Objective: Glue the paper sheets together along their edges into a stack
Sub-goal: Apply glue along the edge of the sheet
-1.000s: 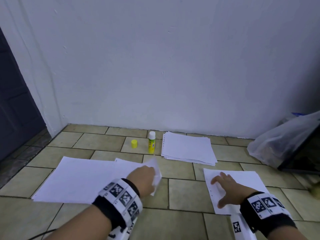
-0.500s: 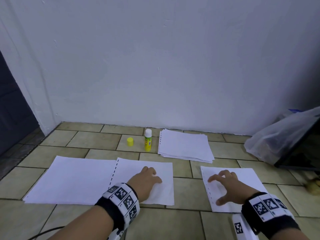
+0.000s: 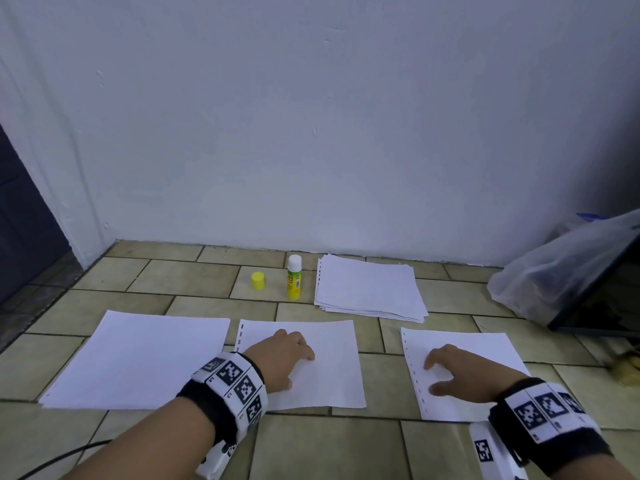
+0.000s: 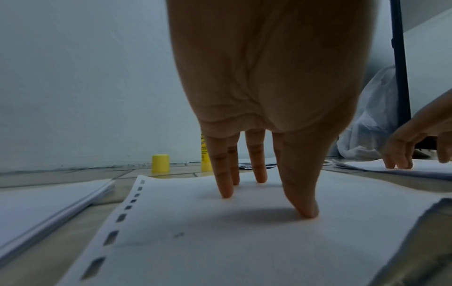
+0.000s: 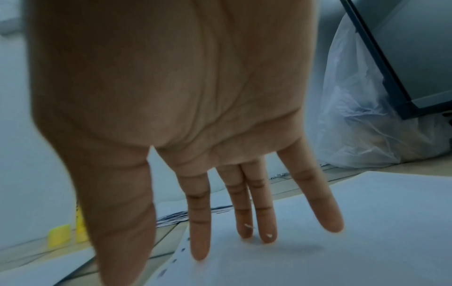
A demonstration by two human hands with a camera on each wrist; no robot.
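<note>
Three lots of white paper lie on the tiled floor in the head view. The large left stack (image 3: 138, 358) is untouched. My left hand (image 3: 280, 358) presses straight fingers (image 4: 223, 185) on the middle punched sheet (image 3: 332, 372) (image 4: 244, 241). My right hand (image 3: 453, 374) rests spread fingers (image 5: 200, 241) on the right punched sheet (image 3: 485, 348) (image 5: 342, 241). An uncapped yellow glue stick (image 3: 294, 278) stands near the wall, its yellow cap (image 3: 258, 280) beside it. A further pile of sheets (image 3: 369, 289) lies to the right of the glue.
A clear plastic bag (image 3: 550, 271) and a dark-framed panel (image 3: 595, 292) sit at the right by the wall. A dark doorway (image 3: 24, 216) is at the far left. A black cable (image 3: 65, 459) runs under my left forearm.
My left hand carried a sheet off the left stack and laid it flat in the middle, where it now presses it. My right hand has stayed on the right sheet.
</note>
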